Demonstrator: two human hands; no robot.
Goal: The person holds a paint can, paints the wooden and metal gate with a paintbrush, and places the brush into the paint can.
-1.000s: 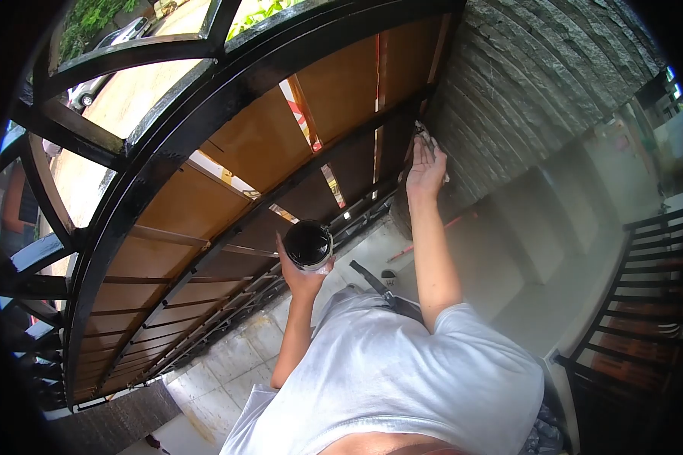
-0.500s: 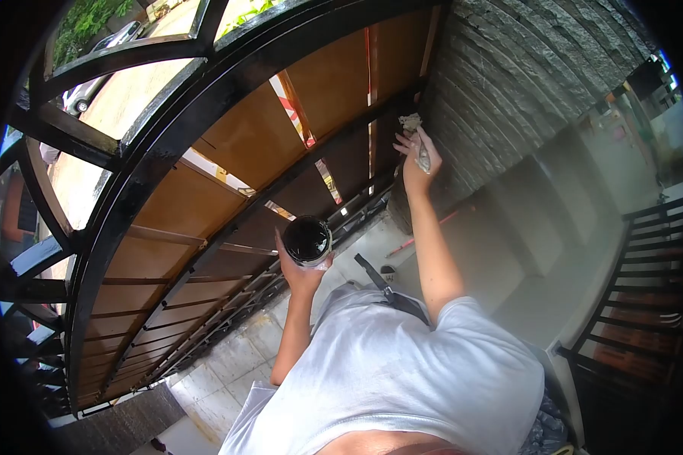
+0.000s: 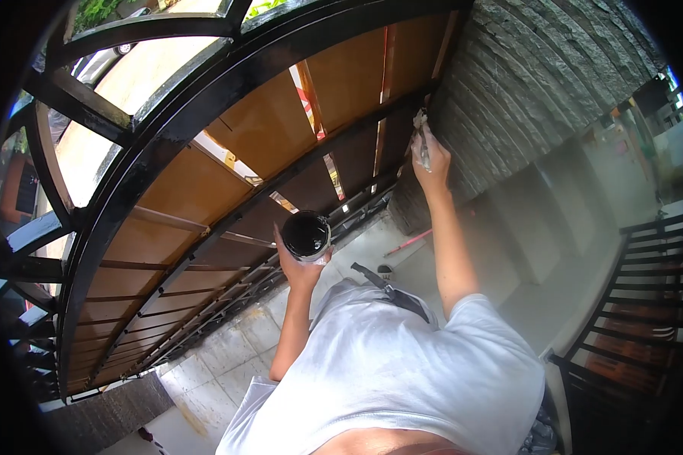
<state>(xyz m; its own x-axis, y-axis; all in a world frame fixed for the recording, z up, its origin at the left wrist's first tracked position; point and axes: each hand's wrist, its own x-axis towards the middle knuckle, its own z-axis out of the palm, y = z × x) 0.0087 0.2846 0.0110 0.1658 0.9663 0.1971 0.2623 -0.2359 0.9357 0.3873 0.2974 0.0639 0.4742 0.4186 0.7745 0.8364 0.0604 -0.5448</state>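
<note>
Cupping a container [image 3: 313, 258] of black liquid [image 3: 306, 233] mouth-up, probably against spills, the left hand [image 3: 301, 277] curls its fingers partway around it. The right hand [image 3: 432, 168] pinches a pale rag [image 3: 420, 120] between nearly closed fingers beside the gate's black rail [image 3: 387, 110], presumably for control. No label or writing is legible.

Rough grey stone wall [image 3: 539, 83] upper R, in ridged courses. Pale tiled floor [image 3: 220, 349] below, stained in spots. Black railing [image 3: 637, 296] far R. Bright daylight outside upper L, w/ parked car [image 3: 102, 64] & greenery [image 3: 99, 14] beyond black metal bars [image 3: 121, 30].
</note>
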